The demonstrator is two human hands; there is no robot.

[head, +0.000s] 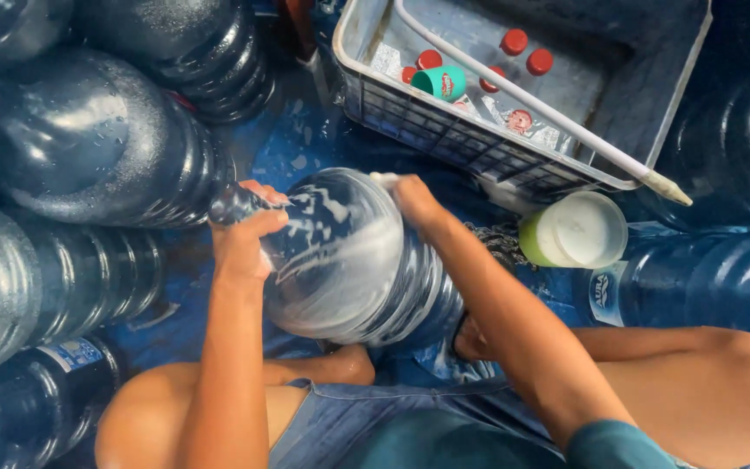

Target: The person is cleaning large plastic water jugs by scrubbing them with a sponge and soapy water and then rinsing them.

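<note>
Between the knees of the seated person, a large clear water jug [353, 260] lay on its side on the wet blue floor [305, 139]. Both forearms reached forward from the bottom of the view, bent a little at the elbow, one on each side of the jug. The left hand [249, 234] was closed around the narrow neck of the jug, at the upper left end, with the fingers wrapped over it and the thumb underneath. The right hand [411, 201] was pressed on the upper right shoulder of the jug with the fingers curled; something small and pale showed at the fingertips, but I could not tell what it was, or how firmly the hand held it. So the jug was held between the two hands, with white soapy foam spread in streaks over its rounded shoulder.

The long axis of the jug ran obliquely, from the neck at the upper left down to the ribbed bottom end at the lower right, near the person's foot.

Around it, other dark blue jugs [88, 139] lay close together on the left. Beyond the jug stood a grey plastic crate [479, 143] with red caps [514, 41] inside, and just beside it a round white lid on a green container [573, 230].
</note>
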